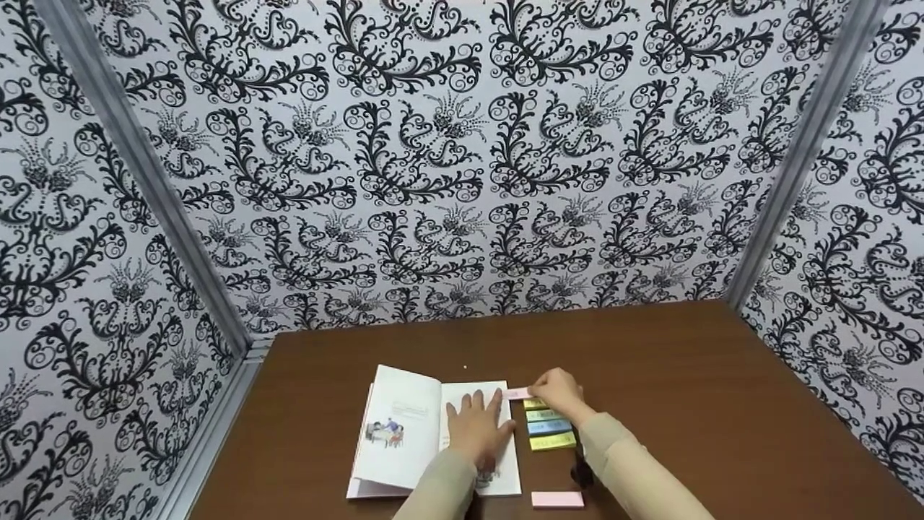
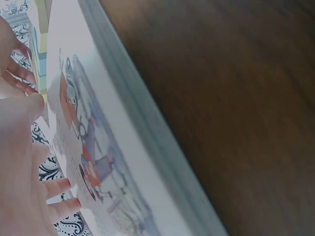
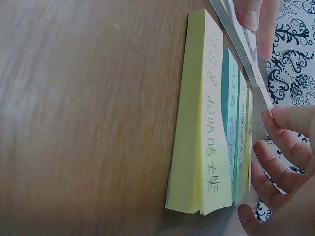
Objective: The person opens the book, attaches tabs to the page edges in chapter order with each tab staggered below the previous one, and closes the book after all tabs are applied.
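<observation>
An open book [image 1: 408, 462] lies on the brown table, a small colour drawing on each page. My left hand [image 1: 473, 431] rests on the right page with its fingers spread. At that page's upper outer edge, my right hand [image 1: 561, 392] pinches a pink sticky note strip [image 1: 517, 393] between thumb and finger; its far end overlaps the page near my left fingertips. Below the right hand, yellow, green and blue sticky note pads sit in a column, the nearest a yellow pad [image 1: 552, 442]. Handwriting shows on that yellow pad [image 3: 192, 118] in the right wrist view.
A separate pink sticky note pad [image 1: 557, 500] lies at the table's near side, right of the book. A dark object [image 1: 581, 473], partly covered by the right sleeve, is above it. Patterned black-and-white panels [image 1: 433, 180] in grey frames surround the brown table [image 1: 671, 375].
</observation>
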`<control>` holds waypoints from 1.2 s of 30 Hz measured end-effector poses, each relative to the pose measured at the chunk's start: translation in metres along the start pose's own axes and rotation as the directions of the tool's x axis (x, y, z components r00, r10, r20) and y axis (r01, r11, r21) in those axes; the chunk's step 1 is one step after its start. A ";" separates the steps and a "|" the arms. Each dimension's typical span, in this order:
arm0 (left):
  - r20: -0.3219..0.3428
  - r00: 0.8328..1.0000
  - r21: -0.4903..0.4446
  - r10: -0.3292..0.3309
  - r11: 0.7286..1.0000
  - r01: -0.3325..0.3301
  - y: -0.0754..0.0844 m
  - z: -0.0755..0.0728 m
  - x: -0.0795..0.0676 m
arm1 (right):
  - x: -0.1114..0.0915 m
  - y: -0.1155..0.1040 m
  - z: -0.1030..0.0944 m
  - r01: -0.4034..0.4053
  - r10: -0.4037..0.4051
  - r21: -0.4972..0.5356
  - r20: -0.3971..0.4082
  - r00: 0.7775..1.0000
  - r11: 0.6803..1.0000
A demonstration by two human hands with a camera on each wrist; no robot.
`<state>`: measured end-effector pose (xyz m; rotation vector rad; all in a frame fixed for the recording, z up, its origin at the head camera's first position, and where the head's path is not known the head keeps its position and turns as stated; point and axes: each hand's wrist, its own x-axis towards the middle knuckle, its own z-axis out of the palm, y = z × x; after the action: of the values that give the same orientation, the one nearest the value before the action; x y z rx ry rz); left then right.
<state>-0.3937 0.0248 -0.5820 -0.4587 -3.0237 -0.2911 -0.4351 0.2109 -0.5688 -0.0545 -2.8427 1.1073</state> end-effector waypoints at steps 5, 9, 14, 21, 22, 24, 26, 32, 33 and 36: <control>-0.003 1.000 0.013 -0.002 1.000 0.002 -0.001 0.004 0.000 | -0.001 -0.001 0.000 -0.002 0.002 -0.015 0.002 1.000 1.000; -0.002 1.000 0.022 -0.009 1.000 0.009 -0.002 0.005 0.000 | 0.000 -0.002 0.000 -0.002 0.002 -0.030 0.006 1.000 1.000; 0.004 0.999 0.026 -0.032 0.999 0.032 0.002 -0.002 0.002 | 0.001 -0.001 0.001 0.007 -0.007 -0.026 -0.004 1.000 1.000; -0.013 0.998 0.061 -0.061 0.996 0.062 0.009 -0.007 0.004 | 0.000 0.002 0.001 0.021 -0.021 -0.007 0.017 1.000 1.000; -0.010 0.998 0.074 -0.064 0.995 0.064 0.010 -0.007 0.005 | 0.000 0.002 0.000 0.027 -0.027 -0.008 0.019 0.999 1.000; -0.014 0.998 0.097 -0.064 0.993 0.065 0.011 -0.010 0.007 | 0.001 0.000 -0.001 0.046 -0.046 -0.002 0.010 0.999 0.999; -0.009 0.998 0.104 -0.070 0.992 0.070 0.010 -0.011 0.010 | 0.002 -0.002 -0.003 0.046 -0.046 0.001 0.003 0.999 0.999; 0.052 0.993 0.101 -0.105 0.990 0.100 0.007 -0.011 0.016 | -0.002 -0.005 -0.007 0.074 -0.075 -0.019 -0.062 0.995 0.997; 0.062 0.992 0.097 -0.110 0.990 0.103 0.008 -0.010 0.016 | -0.006 -0.005 -0.008 0.092 -0.094 -0.026 -0.074 0.993 0.995; 0.077 0.991 0.081 -0.111 0.991 0.105 0.008 -0.006 0.015 | -0.021 -0.004 -0.009 0.165 -0.171 -0.076 -0.086 0.981 0.983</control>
<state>-0.4053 0.0356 -0.5737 -0.3091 -3.1314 -0.1645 -0.4136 0.2131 -0.5607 0.1243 -2.7432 0.9485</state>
